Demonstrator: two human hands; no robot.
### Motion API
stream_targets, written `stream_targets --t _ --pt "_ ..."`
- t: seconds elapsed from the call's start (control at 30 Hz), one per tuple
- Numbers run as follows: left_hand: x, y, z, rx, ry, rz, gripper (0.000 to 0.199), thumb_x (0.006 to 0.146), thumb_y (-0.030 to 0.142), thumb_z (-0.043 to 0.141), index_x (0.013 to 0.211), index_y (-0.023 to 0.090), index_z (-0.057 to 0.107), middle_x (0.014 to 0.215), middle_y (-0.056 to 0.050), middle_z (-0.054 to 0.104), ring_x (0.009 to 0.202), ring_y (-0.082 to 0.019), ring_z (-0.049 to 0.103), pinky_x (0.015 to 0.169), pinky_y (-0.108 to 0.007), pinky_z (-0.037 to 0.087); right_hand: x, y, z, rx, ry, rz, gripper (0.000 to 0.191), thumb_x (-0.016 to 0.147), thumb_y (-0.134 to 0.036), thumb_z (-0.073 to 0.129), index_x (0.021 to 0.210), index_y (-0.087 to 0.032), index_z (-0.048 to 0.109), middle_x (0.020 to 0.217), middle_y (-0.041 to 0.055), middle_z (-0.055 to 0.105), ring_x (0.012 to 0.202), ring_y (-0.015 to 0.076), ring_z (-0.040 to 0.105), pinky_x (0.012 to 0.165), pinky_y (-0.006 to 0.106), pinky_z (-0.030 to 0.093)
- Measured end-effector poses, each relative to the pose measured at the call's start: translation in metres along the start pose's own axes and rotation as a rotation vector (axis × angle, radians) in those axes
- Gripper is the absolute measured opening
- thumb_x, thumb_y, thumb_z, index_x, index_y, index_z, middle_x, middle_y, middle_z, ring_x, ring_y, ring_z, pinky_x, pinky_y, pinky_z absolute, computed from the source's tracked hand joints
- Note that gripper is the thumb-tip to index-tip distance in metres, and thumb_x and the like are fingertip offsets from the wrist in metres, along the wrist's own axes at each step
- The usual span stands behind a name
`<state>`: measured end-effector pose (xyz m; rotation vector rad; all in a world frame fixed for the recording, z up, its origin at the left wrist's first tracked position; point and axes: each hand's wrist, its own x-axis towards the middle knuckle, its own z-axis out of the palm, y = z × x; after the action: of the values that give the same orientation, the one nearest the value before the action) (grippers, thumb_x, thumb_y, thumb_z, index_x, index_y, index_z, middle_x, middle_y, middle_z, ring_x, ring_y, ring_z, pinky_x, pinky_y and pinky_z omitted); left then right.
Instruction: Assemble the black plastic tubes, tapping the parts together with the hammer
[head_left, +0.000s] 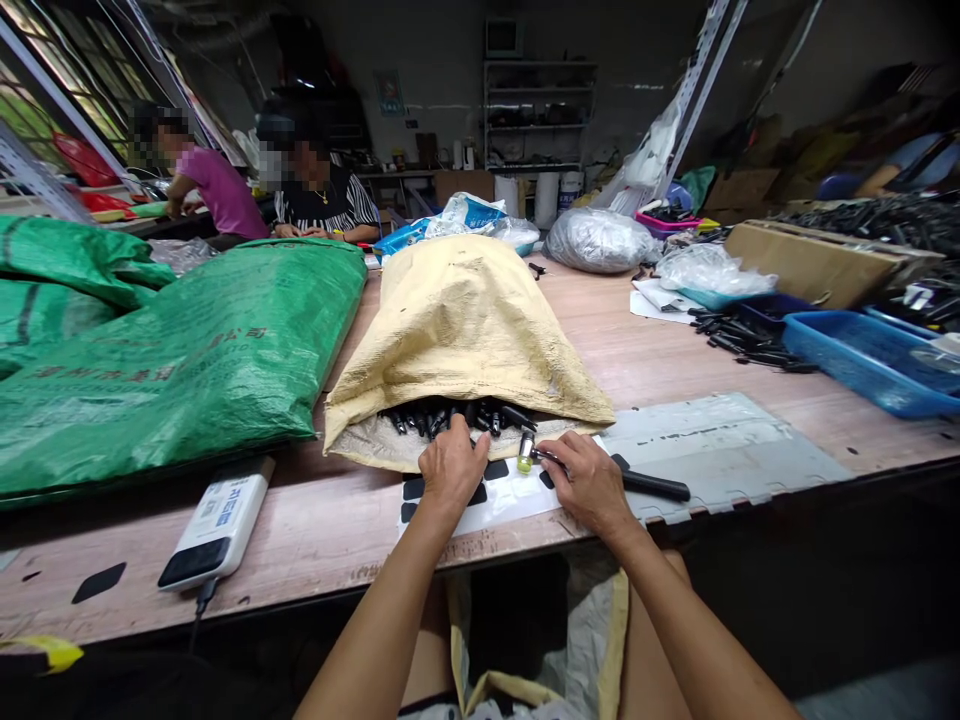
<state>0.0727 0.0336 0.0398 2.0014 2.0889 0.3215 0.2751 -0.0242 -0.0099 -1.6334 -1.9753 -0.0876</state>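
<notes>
Black parts [516, 415] lay heaped inside the open mouth of the yellow sack [465, 320], on the table [322, 540]. Doing this step well prob. meant working the L hand [452, 463] from the pile's front edge, one part at a time, so the rest didn't spill, w/ the hammer [655, 486] low & clear of those fingers. The R hand's [589, 480] short grip seemed good for control.

Pos.: L hand was at the sack's lip, index finger reaching to the nearest parts; couldn't tell if its fingers pinched one. R fingers were clamped round the hammer near its head, over the white sheet [514, 507]; the parts lay beyond them, apart from that grip.
</notes>
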Motion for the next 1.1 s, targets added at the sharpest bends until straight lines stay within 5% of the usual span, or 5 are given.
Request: stream_targets --t 0.17,0.33,0.47,0.77,1.1 --pt "-0.008 -0.016 -0.01 -0.172 0.037 0.059 0.017 0.089 0.037 0.06 0.1 0.024 0.058 0.085 -0.004 0.07 0.08 -0.024 0.067 0.066 -0.031 0.04 -0.001 0.0 0.0 0.0 -0.003 -0.003 0.019 0.095 -0.026 0.056 0.109 -0.026 0.069 0.094 0.0039 0.063 0.094 0.0209 0.054 0.083 0.032 0.04" --pt "-0.022 -0.034 -0.017 -0.349 -0.018 0.359 0.016 0.08 0.027 0.07 0.095 0.024 0.067 0.083 0.001 0.069 0.086 -0.02 0.062 0.072 -0.028 0.042 -0.001 0.0 0.001 -0.005 0.007 -0.01 0.019 0.095 -0.026 0.056 0.108 -0.026 0.069 0.093 0.0041 0.063 0.093 0.0211 0.054 0.082 0.032 0.04" --pt "-0.026 -0.044 -0.005 -0.4 -0.106 0.529 0.01 0.079 0.022 0.072 0.089 0.022 0.071 0.09 -0.002 0.07 0.091 -0.02 0.059 0.08 -0.03 0.044 -0.002 0.001 0.001 -0.014 0.003 -0.015 0.019 0.096 -0.026 0.056 0.109 -0.026 0.069 0.094 0.004 0.063 0.093 0.021 0.054 0.083 0.032 0.04" --pt "-0.027 -0.052 0.016 -0.453 -0.082 0.554 0.015 0.079 0.027 0.077 0.093 0.023 0.075 0.089 -0.002 0.066 0.093 -0.021 0.055 0.086 -0.033 0.041 0.002 0.0 -0.006 0.019 0.039 -0.066 0.024 0.097 -0.025 0.051 0.113 -0.025 0.069 0.092 0.0049 0.064 0.092 0.0208 0.058 0.085 0.032 0.044" --pt "-0.027 -0.051 0.017 -0.465 -0.081 0.544 0.017 0.081 0.028 0.073 0.097 0.025 0.077 0.088 -0.003 0.066 0.093 -0.021 0.054 0.088 -0.034 0.042 -0.002 -0.05 -0.033 0.342 -0.01 -0.119 0.027 0.1 -0.025 0.047 0.118 -0.025 0.067 0.096 0.0063 0.068 0.09 0.019 0.064 0.08 0.031 0.052"
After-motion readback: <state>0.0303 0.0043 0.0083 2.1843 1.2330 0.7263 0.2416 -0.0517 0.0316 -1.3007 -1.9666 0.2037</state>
